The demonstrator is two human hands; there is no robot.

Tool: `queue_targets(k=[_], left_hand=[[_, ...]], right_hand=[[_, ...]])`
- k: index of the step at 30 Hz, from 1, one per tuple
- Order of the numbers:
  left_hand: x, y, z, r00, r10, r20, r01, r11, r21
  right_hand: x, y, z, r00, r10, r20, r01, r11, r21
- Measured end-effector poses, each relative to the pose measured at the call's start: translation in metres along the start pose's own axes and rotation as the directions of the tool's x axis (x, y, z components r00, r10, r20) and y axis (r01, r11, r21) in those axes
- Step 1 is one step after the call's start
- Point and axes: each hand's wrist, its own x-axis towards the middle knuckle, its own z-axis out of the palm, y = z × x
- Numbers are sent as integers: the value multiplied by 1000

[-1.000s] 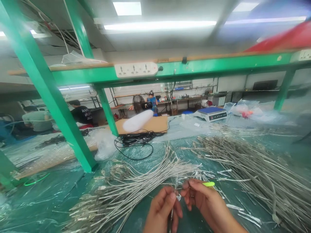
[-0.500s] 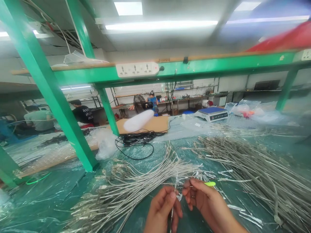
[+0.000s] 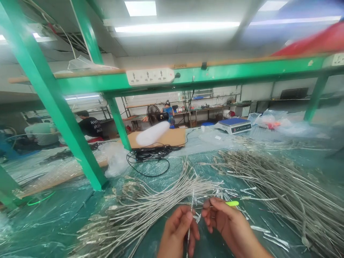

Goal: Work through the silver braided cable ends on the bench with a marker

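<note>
Between thumb and fingers, my left hand (image 3: 179, 229) pinches a thin silver cable (image 3: 192, 197) that stands nearly upright. My right hand (image 3: 223, 218) is closed on a slim pick-like tool with a yellow-green handle (image 3: 232, 203). Its thin shaft points left at the cable; whether the tip touches it I cannot tell. Behind my left hand a fan-shaped bundle of silver cables (image 3: 158, 200) lies on the green table cover. Loose scraps of foil (image 3: 276, 239) lie to the right of my right hand.
A larger heap of grey cables (image 3: 268, 182) covers the right side. Farther back are coiled black cable (image 3: 150, 153), a white foam roll (image 3: 153, 133), a digital scale (image 3: 234, 126) and plastic bags (image 3: 271, 120). A green post (image 3: 67, 122) rises at left. Several people sit beyond.
My left hand and the cable have shifted very slightly left. My right hand keeps its hold on the tool in nearly the same place.
</note>
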Motion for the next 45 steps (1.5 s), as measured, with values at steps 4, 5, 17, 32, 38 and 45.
queue_targets(k=[4,5,17,32,38,45], left_hand=[[0,-1,0,1000,7,16,-7,1000,-8],[0,-1,0,1000,10,19,-10,1000,-11],[1,-2,1,1000,3,24,-3,1000,-14],[1,-2,1,999,-8,45,14,991,-131],[0,-2,1,999,-29,36,32,994,-102],[1,0,3,998,-16,55,22,993,-120]], right_hand=[[1,0,0,1000,-23,-11,22,999,-23],[1,1,0,1000,-24,-11,24,999,-23],[2,2,1,1000,-13,8,13,1000,26],[-4,0,7,991,-136,-8,132,974,-186],[-3,3,6,991,-129,17,130,976,-173],[-2,4,4,989,-128,80,142,970,-196]])
